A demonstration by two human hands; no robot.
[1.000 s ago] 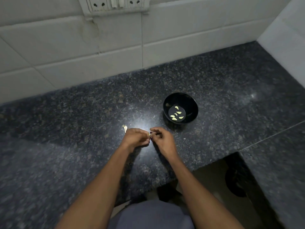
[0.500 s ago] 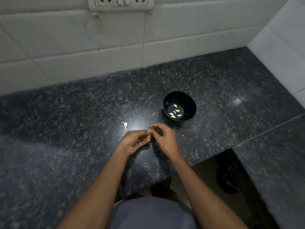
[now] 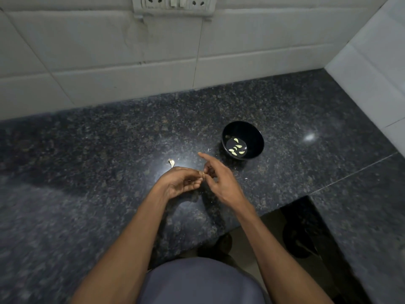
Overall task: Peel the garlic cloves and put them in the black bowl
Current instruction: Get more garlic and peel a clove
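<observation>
A small black bowl (image 3: 252,132) stands on the dark granite counter (image 3: 109,150) and holds several pale peeled garlic cloves (image 3: 236,148). In front of it, my left hand (image 3: 178,182) pinches a small garlic clove (image 3: 203,174) at its fingertips. My right hand (image 3: 221,179) meets it from the right, thumb and middle fingers on the same clove, index finger stretched out straight toward the wall. One unpeeled clove (image 3: 172,162) lies on the counter just beyond my left hand.
A tiled wall (image 3: 131,62) with a socket plate (image 3: 173,5) runs behind the counter, and a side wall closes the right. The counter's front edge steps back at my right, with floor below. A small white skin scrap (image 3: 246,178) lies right of my hands.
My right index finger has lifted and straightened away from the clove. The view has tilted, so the hands and bowl sit a little lower and to the right.
</observation>
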